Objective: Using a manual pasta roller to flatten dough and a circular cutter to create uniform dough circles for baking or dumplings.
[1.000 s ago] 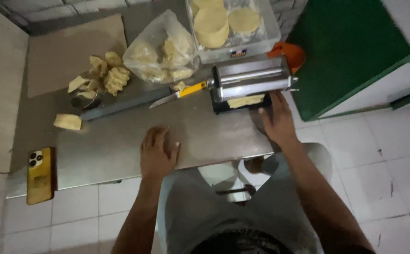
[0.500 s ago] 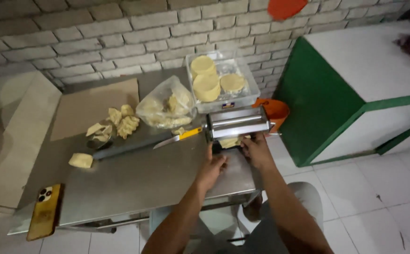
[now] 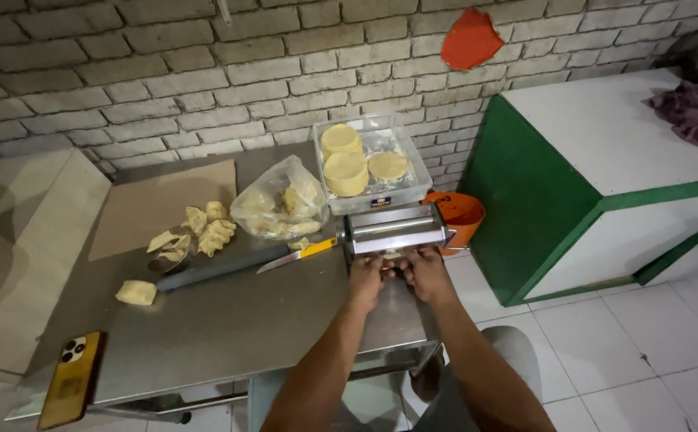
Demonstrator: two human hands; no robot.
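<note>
Since half a second ago both hands have come together at the front of the roller machine, where before they sat apart at its base, and my view has lifted to show more brick wall.

Going down by size: the steel counter carries everything. On its far right corner sits a clear tray with stacks of round dough discs, and beside it a plastic bag of dough scraps. The metal roller machine stands at the counter's right front edge, just before the tray.

I see both forearms reaching forward and converging. My left hand is at the machine's lower front, fingers curled down over a small pale piece of dough at the outlet; my right hand mirrors it, touching the same piece. Whether either hand actually pinches the piece I cannot tell. A yellow-handled knife lies left of the machine, and a yellow phone at the near left corner.
</note>
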